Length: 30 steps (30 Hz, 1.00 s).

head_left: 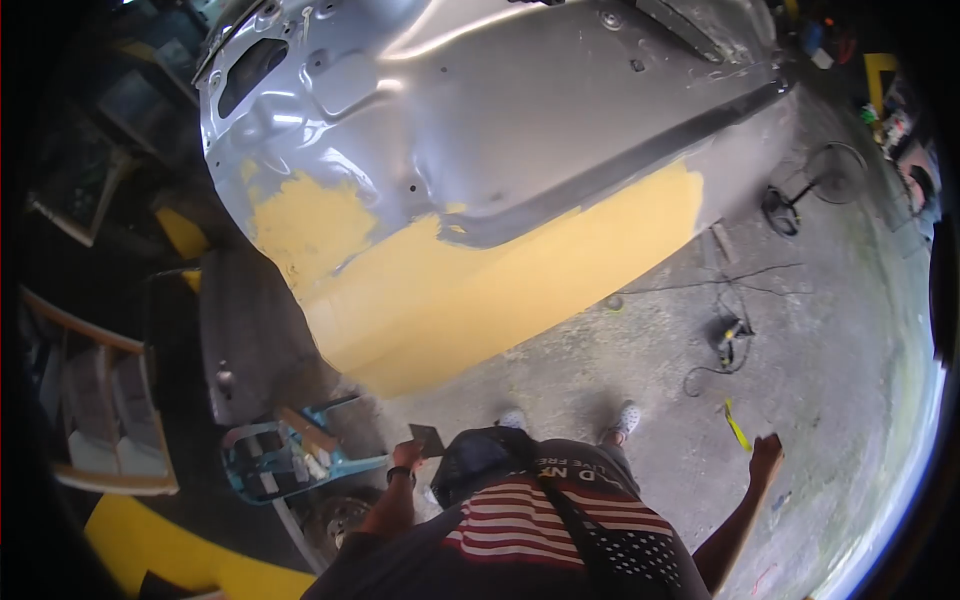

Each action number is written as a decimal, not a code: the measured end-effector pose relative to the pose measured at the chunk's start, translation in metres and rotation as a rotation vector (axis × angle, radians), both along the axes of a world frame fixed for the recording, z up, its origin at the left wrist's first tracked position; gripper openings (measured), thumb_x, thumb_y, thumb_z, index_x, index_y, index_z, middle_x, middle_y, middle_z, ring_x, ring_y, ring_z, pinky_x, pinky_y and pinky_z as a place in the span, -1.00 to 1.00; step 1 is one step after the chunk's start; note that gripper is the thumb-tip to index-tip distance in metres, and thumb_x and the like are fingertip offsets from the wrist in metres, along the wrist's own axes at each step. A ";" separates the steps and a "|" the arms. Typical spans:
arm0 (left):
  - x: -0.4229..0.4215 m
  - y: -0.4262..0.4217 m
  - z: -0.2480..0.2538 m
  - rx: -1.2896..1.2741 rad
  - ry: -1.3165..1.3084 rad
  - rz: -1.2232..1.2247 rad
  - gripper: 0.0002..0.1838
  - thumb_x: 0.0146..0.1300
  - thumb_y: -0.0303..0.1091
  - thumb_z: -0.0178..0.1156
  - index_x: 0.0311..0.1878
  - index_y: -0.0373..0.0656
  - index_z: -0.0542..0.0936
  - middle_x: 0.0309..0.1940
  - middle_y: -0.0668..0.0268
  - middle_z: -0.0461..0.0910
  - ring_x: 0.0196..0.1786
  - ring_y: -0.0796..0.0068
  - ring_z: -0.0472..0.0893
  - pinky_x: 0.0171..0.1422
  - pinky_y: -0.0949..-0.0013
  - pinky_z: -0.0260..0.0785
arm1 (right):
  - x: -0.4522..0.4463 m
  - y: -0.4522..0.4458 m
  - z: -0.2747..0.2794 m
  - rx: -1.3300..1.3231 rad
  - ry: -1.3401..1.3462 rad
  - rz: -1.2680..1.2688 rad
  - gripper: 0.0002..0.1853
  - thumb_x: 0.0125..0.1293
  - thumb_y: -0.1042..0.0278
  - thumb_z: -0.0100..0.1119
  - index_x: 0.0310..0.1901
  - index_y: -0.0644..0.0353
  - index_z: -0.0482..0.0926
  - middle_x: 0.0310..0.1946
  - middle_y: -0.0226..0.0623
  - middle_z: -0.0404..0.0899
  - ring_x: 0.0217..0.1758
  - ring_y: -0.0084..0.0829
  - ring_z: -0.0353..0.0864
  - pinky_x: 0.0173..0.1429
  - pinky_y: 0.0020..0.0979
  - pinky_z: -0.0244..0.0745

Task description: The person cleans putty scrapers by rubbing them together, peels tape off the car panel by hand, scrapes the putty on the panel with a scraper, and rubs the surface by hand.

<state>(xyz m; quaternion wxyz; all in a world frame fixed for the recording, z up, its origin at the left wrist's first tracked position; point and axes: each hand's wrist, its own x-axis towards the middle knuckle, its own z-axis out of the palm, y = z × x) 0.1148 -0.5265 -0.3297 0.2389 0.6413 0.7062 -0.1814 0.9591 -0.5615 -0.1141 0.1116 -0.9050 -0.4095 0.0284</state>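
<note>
My left hand (408, 457), with a dark band at its wrist, is closed on a flat dark rectangular plate (427, 440) near the teal stool. Out to the right, my right hand (767, 452) is held away from my body with its fingers curled; what it holds, if anything, is too small to tell. A yellow-green strip (737, 424) shows just beside it. In front of me lies a large grey metal panel (560, 120), with smooth yellow filler (480, 300) spread along its near edge and a rougher yellow patch (312, 218) at its left. Neither hand touches the panel.
A teal stool (350, 466) holding tools stands at the left, above a wheel (340, 515). A black fan (782, 208) and a cabled tool (728, 335) are on the concrete floor at the right. Door panels (235, 340) and a wooden-framed rack (110, 400) stand farther left.
</note>
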 end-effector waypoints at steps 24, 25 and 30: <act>0.251 -0.012 0.120 0.052 0.187 0.077 -0.77 0.41 -0.16 0.10 -0.05 0.11 0.72 -0.17 0.21 0.72 -0.08 0.07 0.71 -0.05 0.03 0.58 | 0.234 -0.086 -0.305 -0.335 0.800 -0.648 -0.46 0.44 -0.28 0.06 -0.20 0.12 0.65 -0.54 -0.33 0.53 -0.68 -0.38 0.50 -0.72 -0.25 0.31; 0.259 -0.006 0.129 0.048 0.192 0.076 -0.77 0.41 -0.16 0.10 -0.05 0.11 0.72 -0.17 0.21 0.72 -0.08 0.07 0.71 -0.05 0.03 0.58 | 0.236 -0.085 -0.305 -0.340 0.803 -0.649 -0.46 0.44 -0.28 0.06 -0.20 0.12 0.65 -0.54 -0.33 0.53 -0.68 -0.38 0.50 -0.72 -0.25 0.31; 0.277 0.007 0.138 0.188 0.166 -0.056 -0.70 0.41 -0.03 0.10 -0.11 0.03 0.72 -0.17 0.14 0.72 -0.09 0.04 0.70 -0.02 0.02 0.54 | 0.261 -0.093 -0.328 -0.181 0.833 -0.719 -0.63 0.40 -0.10 0.11 -0.19 0.05 0.66 -0.51 -0.37 0.54 -0.64 -0.40 0.49 -0.71 -0.31 0.24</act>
